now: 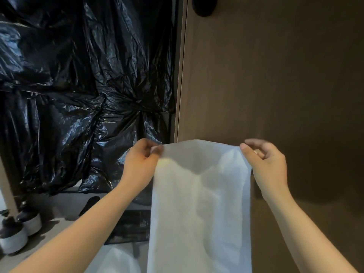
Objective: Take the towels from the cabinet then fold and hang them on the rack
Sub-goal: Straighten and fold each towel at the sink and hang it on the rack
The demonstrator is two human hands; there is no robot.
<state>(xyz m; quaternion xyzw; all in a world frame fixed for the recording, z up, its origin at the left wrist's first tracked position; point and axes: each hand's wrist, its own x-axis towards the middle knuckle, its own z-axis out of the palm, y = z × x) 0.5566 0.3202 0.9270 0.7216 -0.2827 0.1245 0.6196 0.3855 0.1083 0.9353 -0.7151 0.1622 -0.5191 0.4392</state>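
Fingertip-only hold here, so I reckon a corner could slip and the fold go crooked.
Big brown wooden cabinet panel [275, 75] at 2 o'clock looks closed, contents hidden; crinkly black plastic sheeting [78, 85] at 10; long white terry towel [201, 203] hangs at 6, top corners pinched by left hand [139, 164] at 8 and right hand [267, 164] at 4.

White towel [201, 203], glossy black plastic sheeting [78, 85], brown cabinet door [275, 75]

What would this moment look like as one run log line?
towel: white, held up, hanging down | left hand: pinches top left corner | right hand: pinches top right corner | behind: brown panel
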